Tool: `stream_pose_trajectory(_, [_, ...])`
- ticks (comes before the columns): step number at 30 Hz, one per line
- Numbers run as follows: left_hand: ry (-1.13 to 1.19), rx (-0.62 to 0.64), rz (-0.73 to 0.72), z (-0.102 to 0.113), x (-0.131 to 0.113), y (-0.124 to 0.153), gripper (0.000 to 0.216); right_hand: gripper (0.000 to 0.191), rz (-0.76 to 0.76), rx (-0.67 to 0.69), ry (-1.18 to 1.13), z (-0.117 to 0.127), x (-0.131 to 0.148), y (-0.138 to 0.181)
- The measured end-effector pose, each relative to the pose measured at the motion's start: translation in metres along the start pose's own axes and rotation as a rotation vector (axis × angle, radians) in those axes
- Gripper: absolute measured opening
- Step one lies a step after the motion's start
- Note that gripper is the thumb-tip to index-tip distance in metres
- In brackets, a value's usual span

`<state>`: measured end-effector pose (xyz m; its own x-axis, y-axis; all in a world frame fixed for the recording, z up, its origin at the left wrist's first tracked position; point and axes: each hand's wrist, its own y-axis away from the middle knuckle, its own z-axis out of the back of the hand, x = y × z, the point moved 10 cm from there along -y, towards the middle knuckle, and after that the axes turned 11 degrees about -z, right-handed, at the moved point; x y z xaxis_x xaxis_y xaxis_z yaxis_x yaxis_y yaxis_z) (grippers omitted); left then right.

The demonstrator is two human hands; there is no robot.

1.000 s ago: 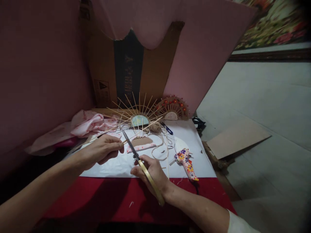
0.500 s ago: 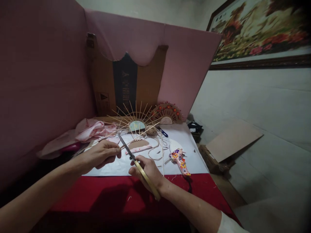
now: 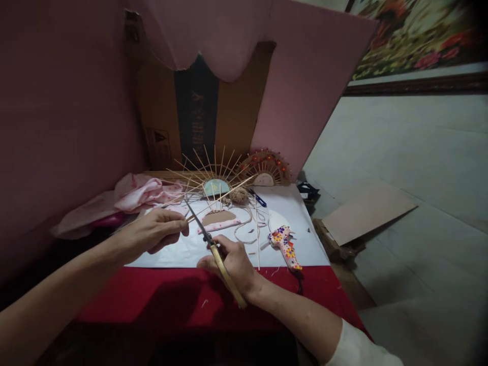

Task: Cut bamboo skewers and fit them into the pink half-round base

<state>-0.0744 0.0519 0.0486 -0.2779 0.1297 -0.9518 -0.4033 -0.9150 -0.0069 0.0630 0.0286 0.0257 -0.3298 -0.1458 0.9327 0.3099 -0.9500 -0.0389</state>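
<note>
My left hand is closed in a pinch on a thin wooden stick, which slants up to the right. My right hand is closed around scissors with yellowish handles. Their dark blades point up and left and cross the stick just beyond my left fingertips. Beneath them on the white sheet lies a half-round cardboard piece with a dotted pink edge and a few upright sticks. Farther back stands a fan of sticks around a green half-round base.
A flower-patterned glue gun and a loose stick lie on the white sheet at the right. Behind are a ball of twine, a blue cutter and a finished brown fan. Pink cloth is bunched at the left.
The view has tipped downward, so the background sits higher. My hands keep their holds on the stick and scissors, with the blades still across the stick.
</note>
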Motion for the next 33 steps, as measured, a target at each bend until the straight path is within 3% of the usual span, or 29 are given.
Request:
stream_pose_trajectory(4, [-0.013, 0.005, -0.018, -0.002, -0.008, 0.006, 0.027, 0.032, 0.072, -0.044, 0.039, 0.003, 0.007, 0.005])
stream_pose_trajectory(9, [-0.028, 0.036, -0.025, -0.008, -0.016, 0.007, 0.023, 0.034, 0.066, 0.008, 0.092, 0.0, 0.013, 0.007])
stream_pose_trajectory(13, [-0.024, 0.041, -0.014, -0.006, -0.012, 0.006, 0.024, 0.03, 0.068, 0.008, 0.159, -0.001, 0.016, 0.004])
stream_pose_trajectory(19, [-0.043, 0.0, 0.04, 0.008, 0.006, 0.002, 0.027, 0.022, 0.003, 0.081, 0.081, -0.012, 0.004, -0.004])
stream_pose_trajectory(24, [-0.001, 0.009, 0.024, 0.008, 0.009, 0.0, 0.026, 0.03, -0.018, 0.049, 0.068, -0.011, -0.002, -0.005])
stream_pose_trajectory(30, [0.008, 0.006, -0.02, 0.006, -0.001, 0.001, 0.025, 0.032, 0.064, -0.046, 0.095, -0.003, 0.006, 0.0])
stream_pose_trajectory(33, [0.016, -0.013, -0.046, 0.005, -0.002, 0.005, 0.028, 0.036, 0.063, 0.005, 0.088, -0.005, 0.008, 0.0])
